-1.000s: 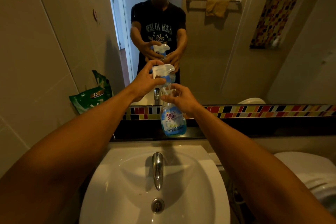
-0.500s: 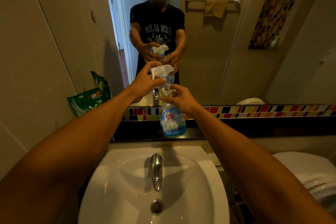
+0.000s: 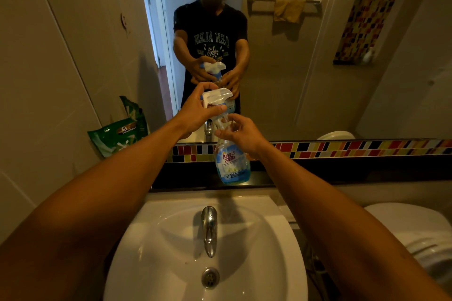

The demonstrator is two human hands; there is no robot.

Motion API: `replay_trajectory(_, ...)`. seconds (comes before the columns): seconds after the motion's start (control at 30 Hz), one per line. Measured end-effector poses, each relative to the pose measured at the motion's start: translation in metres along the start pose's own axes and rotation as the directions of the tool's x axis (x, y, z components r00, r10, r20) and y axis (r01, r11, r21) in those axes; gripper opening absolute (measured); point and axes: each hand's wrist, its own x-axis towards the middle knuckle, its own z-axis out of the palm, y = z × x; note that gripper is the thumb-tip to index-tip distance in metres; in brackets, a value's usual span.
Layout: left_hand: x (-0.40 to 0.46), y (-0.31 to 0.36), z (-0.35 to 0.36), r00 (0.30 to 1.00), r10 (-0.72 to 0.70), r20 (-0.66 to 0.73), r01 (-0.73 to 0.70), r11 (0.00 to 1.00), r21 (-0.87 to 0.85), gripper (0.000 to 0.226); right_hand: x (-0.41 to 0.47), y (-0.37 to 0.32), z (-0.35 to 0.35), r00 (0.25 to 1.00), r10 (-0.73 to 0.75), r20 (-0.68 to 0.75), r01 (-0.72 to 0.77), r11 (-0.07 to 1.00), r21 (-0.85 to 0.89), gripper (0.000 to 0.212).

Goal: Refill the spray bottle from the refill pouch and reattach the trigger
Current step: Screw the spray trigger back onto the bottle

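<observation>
A clear spray bottle (image 3: 231, 166) with a blue "King's Stella" label and blue liquid low inside stands on the dark ledge (image 3: 318, 173) behind the sink. Its white trigger head (image 3: 216, 96) sits on top of the neck. My left hand (image 3: 198, 110) is wrapped around the trigger head. My right hand (image 3: 241, 133) grips the bottle's neck and shoulder just below it. A green refill pouch (image 3: 117, 135) leans against the tiled wall at the ledge's left end.
A white sink (image 3: 171, 252) with a chrome tap (image 3: 209, 230) lies right below my arms. The mirror (image 3: 293, 68) behind the ledge reflects me and the bottle. A white toilet (image 3: 415, 232) stands at lower right. A coloured mosaic strip (image 3: 354, 148) runs under the mirror.
My left fingers have shifted slightly around the trigger head. The bottle and my right hand have stayed in place.
</observation>
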Motion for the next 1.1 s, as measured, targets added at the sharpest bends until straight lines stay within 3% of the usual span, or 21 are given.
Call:
replay_trajectory(0.17,0.000,0.000,0.003,0.998,0.031,-0.060,-0.033,0.999,-0.023,0.056,0.001,-0.002,0.001,1.000,-0.007,0.003,0.008,1.000,-0.010,0.054)
replay_trajectory(0.4,0.001,0.000,0.002,1.000,-0.004,-0.021,0.002,0.997,-0.080,0.057,0.003,0.000,-0.001,1.000,-0.006,-0.013,0.006,1.000,0.022,0.062)
replay_trajectory(0.67,0.001,0.005,0.009,0.997,0.057,-0.055,-0.058,0.998,-0.028,0.059,0.005,-0.002,-0.003,1.000,-0.029,0.006,0.029,1.000,0.007,0.053)
replay_trajectory(0.93,0.003,0.005,0.007,1.000,-0.016,0.018,0.017,0.996,-0.085,0.056,0.007,0.002,-0.007,1.000,-0.011,0.004,0.011,1.000,0.005,0.043)
replay_trajectory(1.1,-0.001,0.007,0.013,0.996,0.048,-0.072,-0.053,0.996,-0.076,0.059,0.007,0.000,-0.005,1.000,-0.005,0.008,0.006,1.000,-0.017,0.058)
